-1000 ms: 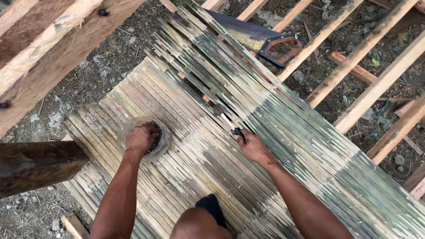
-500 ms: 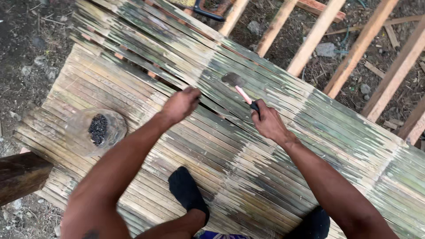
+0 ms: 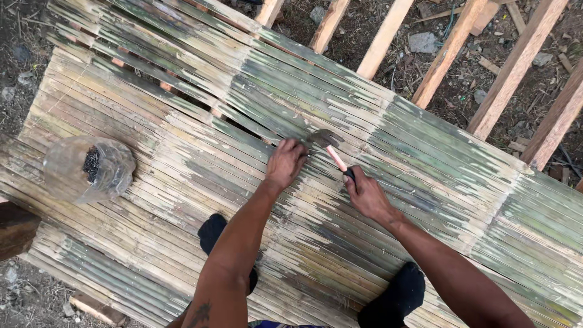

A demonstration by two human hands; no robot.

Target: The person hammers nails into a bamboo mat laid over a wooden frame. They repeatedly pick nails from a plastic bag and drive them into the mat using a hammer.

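I look down on a floor of split bamboo slats (image 3: 182,158). My right hand (image 3: 367,195) grips the handle of a claw hammer (image 3: 331,147), whose metal head rests on the slats just right of my left hand. My left hand (image 3: 284,163) presses its pinched fingertips onto the bamboo beside the hammer head; what it pinches is too small to see. A clear plastic bag of dark nails (image 3: 90,169) lies on the slats at the left, an arm's length from my left hand.
Bare wooden joists (image 3: 449,61) run out from under the bamboo at the top right, with open gaps down to dirt and rubble. My two dark-socked feet (image 3: 395,294) stand on the slats near the bottom. A dark timber end (image 3: 15,228) juts in at the left edge.
My left hand left the nail bag and came over next to the hammer. The hammer head has dropped onto the slats beside my left fingertips. The view has shifted right.
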